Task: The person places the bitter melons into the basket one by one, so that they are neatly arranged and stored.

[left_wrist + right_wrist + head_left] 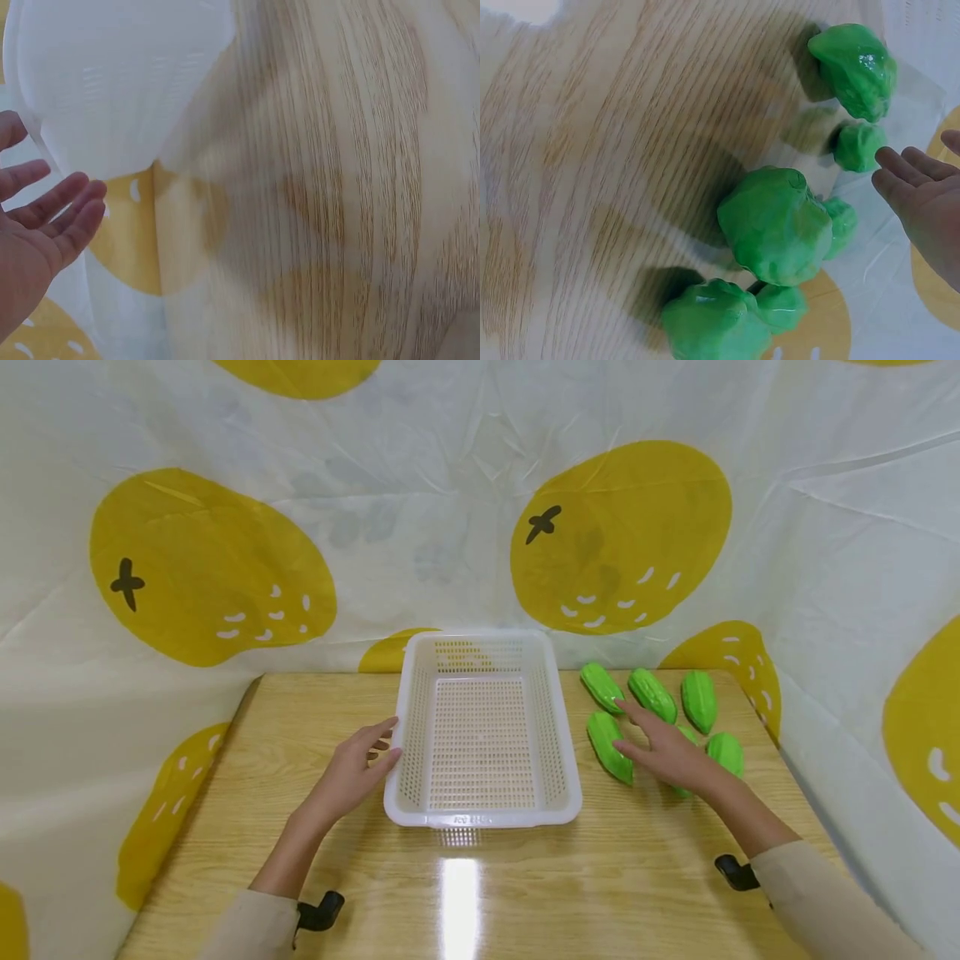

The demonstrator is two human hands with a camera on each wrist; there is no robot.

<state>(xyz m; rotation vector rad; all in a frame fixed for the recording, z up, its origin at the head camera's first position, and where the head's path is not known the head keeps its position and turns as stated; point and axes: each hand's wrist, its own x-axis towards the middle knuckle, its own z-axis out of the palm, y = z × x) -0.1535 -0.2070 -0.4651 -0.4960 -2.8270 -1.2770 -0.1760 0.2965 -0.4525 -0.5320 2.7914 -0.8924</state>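
Note:
A white plastic basket (pixel 482 818) with slotted walls and floor stands at the middle of the table, with nothing inside it. My left hand (pixel 351 770) is at its left rim, fingertips right at the edge and fingers loosely bent in the left wrist view. To the right of the basket lie several glossy green, ridged, oblong vegetables, shaped like short gourds. Over them hovers my right hand (pixel 663 753), fingers extended, thumb apart, close to the front-left green vegetable (pixel 606 745). It partly hides another green vegetable (pixel 687 734). In the right wrist view the palm holds nothing.
The wooden table (pixel 315 702) meets a white cloth (pixel 420 552) with yellow fruit prints at the back and sides. Three green vegetables line the back right, the rightmost green vegetable (pixel 699 702) near the table's edge. A bright reflection lies in front of the basket.

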